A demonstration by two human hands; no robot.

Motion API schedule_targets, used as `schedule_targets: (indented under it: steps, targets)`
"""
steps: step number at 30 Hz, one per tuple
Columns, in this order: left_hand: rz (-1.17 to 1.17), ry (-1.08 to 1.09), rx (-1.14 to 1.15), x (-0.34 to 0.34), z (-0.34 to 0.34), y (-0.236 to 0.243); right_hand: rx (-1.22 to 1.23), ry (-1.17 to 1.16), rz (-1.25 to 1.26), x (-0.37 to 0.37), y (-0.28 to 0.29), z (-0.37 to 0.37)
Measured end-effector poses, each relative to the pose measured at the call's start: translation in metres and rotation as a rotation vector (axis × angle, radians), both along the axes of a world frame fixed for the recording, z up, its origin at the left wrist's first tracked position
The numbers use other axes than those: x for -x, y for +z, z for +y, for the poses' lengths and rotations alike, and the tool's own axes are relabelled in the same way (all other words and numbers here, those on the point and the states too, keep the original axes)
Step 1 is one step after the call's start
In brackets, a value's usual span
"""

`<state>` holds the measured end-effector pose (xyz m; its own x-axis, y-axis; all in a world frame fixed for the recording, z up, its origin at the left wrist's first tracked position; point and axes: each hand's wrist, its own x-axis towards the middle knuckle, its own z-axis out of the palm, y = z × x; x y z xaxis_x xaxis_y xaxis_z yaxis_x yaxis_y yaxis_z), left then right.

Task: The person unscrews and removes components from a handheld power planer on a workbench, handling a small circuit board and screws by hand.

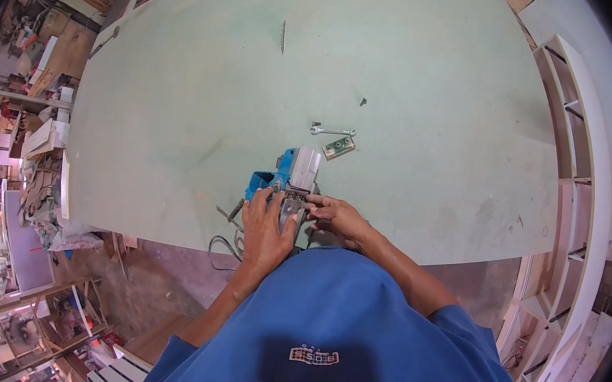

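Note:
A blue electric hand planer lies upside down near the table's front edge, its grey metal sole facing up. My left hand grips its near part, fingers over the body and thumb along the sole. Against the planer's right side, by the cutter drum, the fingers of my right hand are drawn together; whatever is between them is too small to make out. Just beyond are an open-ended wrench, a small metal block with screws and a short bolt.
Farther off on the pale green table lie another small bolt and a thin metal strip. A black cord loops over the front edge. A white shelf frame stands along the right; wood scraps crowd the left.

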<state>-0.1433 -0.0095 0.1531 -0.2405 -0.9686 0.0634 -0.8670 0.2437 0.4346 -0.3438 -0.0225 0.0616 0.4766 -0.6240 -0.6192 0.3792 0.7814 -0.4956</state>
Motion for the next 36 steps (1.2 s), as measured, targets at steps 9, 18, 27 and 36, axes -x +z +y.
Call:
schedule_targets:
  steps: [9, 18, 27, 36]
  targets:
    - [-0.018, 0.035, -0.023, 0.008, 0.002, 0.001, -0.041, 0.045, 0.004, 0.002, 0.02, -0.006]
    - [-0.114, 0.035, -0.109, 0.017, -0.006, 0.006, 0.987, 0.191, 0.699, 0.006, -0.012, -0.004]
    - [-0.183, 0.021, -0.084, 0.023, -0.019, 0.003, 0.991, 0.253, 0.73, 0.004, -0.002, -0.001]
    - [-0.121, -0.005, -0.088, 0.02, -0.04, 0.007, 1.01, 0.211, 0.685, 0.009, -0.007, -0.009]
